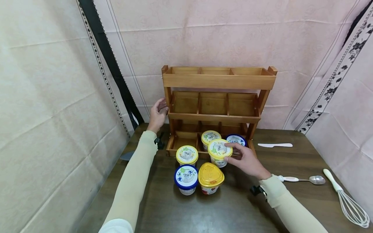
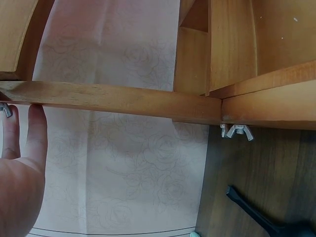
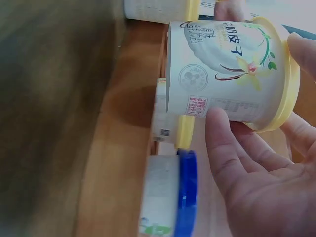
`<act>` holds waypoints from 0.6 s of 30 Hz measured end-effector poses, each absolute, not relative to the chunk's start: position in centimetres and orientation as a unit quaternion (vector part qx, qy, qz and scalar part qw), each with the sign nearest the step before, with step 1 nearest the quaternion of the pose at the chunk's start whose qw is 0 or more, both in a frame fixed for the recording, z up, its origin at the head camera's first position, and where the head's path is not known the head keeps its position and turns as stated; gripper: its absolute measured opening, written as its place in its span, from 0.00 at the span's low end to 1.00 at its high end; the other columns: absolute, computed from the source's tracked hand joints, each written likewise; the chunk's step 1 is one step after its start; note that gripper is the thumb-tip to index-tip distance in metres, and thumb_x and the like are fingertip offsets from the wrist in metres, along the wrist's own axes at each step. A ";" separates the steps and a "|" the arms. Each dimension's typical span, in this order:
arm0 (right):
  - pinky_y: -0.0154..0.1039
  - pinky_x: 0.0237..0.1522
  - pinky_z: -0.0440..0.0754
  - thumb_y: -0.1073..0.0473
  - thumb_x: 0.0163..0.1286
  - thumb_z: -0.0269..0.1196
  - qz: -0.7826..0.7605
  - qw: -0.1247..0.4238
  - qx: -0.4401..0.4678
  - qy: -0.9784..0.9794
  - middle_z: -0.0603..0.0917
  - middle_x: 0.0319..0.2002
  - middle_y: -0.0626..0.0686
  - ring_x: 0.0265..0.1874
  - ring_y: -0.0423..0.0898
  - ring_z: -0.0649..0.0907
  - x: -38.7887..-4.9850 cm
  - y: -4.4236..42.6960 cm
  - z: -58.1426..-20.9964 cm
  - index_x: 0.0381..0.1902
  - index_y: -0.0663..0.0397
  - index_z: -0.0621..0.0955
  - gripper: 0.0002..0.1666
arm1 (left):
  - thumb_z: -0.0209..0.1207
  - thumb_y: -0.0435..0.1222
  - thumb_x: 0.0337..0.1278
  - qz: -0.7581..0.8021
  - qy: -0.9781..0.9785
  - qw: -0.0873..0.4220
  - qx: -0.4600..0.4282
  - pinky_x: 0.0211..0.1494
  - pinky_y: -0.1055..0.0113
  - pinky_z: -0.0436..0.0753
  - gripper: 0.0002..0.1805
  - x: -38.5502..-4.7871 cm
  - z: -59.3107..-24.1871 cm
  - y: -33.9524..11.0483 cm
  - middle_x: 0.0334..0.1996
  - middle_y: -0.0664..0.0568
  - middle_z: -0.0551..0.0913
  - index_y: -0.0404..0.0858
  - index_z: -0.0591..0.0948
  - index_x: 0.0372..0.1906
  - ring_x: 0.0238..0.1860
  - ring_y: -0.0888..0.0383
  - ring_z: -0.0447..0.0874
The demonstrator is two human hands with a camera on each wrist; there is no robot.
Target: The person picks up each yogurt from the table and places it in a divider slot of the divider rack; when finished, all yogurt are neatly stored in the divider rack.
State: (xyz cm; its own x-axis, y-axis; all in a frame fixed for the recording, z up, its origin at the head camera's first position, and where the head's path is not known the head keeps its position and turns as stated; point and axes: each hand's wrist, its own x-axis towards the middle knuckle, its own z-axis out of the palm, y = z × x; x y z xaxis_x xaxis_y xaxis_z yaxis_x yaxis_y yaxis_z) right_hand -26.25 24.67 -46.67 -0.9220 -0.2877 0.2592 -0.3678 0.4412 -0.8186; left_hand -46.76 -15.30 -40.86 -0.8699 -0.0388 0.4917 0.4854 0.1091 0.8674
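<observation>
My right hand (image 1: 247,161) holds a white yogurt cup with a yellow lid (image 1: 220,152) in front of the shelf's lowest tier. Up close in the right wrist view, fingers and thumb reach around the printed cup (image 3: 227,74). Another yellow-lidded cup (image 1: 210,136) and a blue-lidded cup (image 1: 236,139) sit in that tier's compartments. My left hand (image 1: 158,116) is at the left side of the wooden shelf (image 1: 218,81). Straight fingers (image 2: 37,133) touch the edge of its side post (image 2: 123,100); the thumb is hidden.
Before the shelf stand a yellow-lidded cup (image 1: 187,154), a blue-lidded cup (image 1: 186,179) and a cup with a domed yellow lid (image 1: 211,178). To the right lie a white knife (image 1: 275,145), a spoon (image 1: 316,180) and a whisk (image 1: 351,207). A dark utensil (image 2: 256,215) lies left of the shelf.
</observation>
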 end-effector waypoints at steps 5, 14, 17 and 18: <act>0.49 0.57 0.90 0.48 0.69 0.75 0.484 0.049 0.202 -0.850 0.82 0.64 0.56 0.57 0.58 0.86 -26.6 24.1 -45.7 0.68 0.44 0.80 0.32 | 0.56 0.22 0.74 -0.649 -0.715 0.206 -0.160 0.74 0.57 0.79 0.28 -46.9 -41.0 -15.4 0.66 0.39 0.77 0.38 0.73 0.75 0.69 0.45 0.78; 0.58 0.60 0.87 0.45 0.69 0.75 0.497 0.049 0.202 -0.843 0.80 0.66 0.54 0.60 0.57 0.82 -27.5 22.5 -44.5 0.68 0.42 0.80 0.32 | 0.58 0.25 0.75 -0.646 -0.712 0.213 -0.173 0.74 0.57 0.80 0.27 -47.1 -41.2 -15.6 0.65 0.41 0.78 0.41 0.74 0.74 0.68 0.47 0.79; 0.60 0.62 0.86 0.46 0.70 0.74 0.507 0.049 0.207 -0.835 0.80 0.66 0.54 0.61 0.57 0.82 -27.9 21.9 -44.3 0.69 0.42 0.79 0.32 | 0.57 0.24 0.75 -0.645 -0.712 0.215 -0.176 0.73 0.57 0.80 0.27 -47.1 -41.3 -15.6 0.65 0.41 0.78 0.42 0.75 0.74 0.68 0.47 0.79; 0.60 0.62 0.86 0.45 0.70 0.74 0.507 0.050 0.208 -0.835 0.80 0.66 0.54 0.61 0.57 0.82 -28.1 21.7 -44.2 0.69 0.42 0.79 0.33 | 0.57 0.23 0.75 -0.645 -0.711 0.216 -0.177 0.74 0.57 0.80 0.28 -47.1 -41.3 -15.6 0.65 0.41 0.78 0.41 0.75 0.74 0.68 0.48 0.79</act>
State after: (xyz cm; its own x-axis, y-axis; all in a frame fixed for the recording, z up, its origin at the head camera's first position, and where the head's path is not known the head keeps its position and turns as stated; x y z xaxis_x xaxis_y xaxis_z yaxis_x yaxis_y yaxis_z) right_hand -28.11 21.74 -44.24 -0.9084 -0.2970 0.2941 -0.3981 0.4001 -0.8255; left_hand -47.14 -15.60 -41.32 -0.8442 -0.0263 0.5353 0.5302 0.1053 0.8413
